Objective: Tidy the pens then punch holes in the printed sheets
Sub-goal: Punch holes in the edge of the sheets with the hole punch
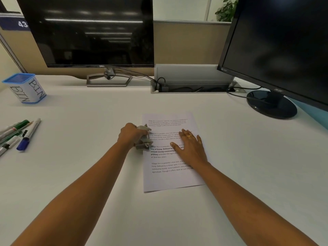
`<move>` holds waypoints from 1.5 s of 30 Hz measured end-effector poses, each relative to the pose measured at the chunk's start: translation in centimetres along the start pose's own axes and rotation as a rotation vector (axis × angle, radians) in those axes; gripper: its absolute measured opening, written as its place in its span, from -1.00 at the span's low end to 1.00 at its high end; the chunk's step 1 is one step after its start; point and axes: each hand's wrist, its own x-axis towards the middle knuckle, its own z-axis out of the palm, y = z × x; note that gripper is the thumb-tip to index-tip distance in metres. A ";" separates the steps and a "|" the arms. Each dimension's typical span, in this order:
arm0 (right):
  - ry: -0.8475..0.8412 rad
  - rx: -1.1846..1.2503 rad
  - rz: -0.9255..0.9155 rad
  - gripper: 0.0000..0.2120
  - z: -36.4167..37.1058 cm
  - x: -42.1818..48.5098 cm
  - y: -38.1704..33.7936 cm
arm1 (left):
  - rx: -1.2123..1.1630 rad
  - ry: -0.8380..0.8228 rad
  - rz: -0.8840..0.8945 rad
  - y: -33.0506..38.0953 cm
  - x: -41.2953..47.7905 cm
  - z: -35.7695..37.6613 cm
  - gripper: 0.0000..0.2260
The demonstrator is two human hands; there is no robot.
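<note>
Centre frame, the left hand (132, 134) grips the punch (144, 138) on the sheets' (170, 178) left edge; the right hand (190, 148), spread flat, pins the thin, slippery paper. Pens (21, 134) lie far left.
</note>
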 end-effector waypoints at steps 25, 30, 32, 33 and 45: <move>0.027 -0.009 0.006 -0.39 0.4 0.1 0.2 | 0.520 0.100 0.190 1.3 2.0 0.5 -0.44; 0.035 -0.008 0.007 -0.40 0.4 0.0 0.1 | 0.619 0.086 0.222 1.0 2.5 1.5 -0.44; 0.037 -0.010 0.007 -0.40 0.4 0.1 0.1 | 0.634 0.082 0.210 0.8 2.6 1.7 -0.44; 0.037 -0.011 0.007 -0.40 0.4 0.1 0.1 | 0.641 0.076 0.202 0.7 2.7 1.8 -0.44; 0.062 -0.014 0.006 -0.41 0.6 0.0 0.1 | 0.702 0.105 0.188 0.0 3.1 2.4 -0.50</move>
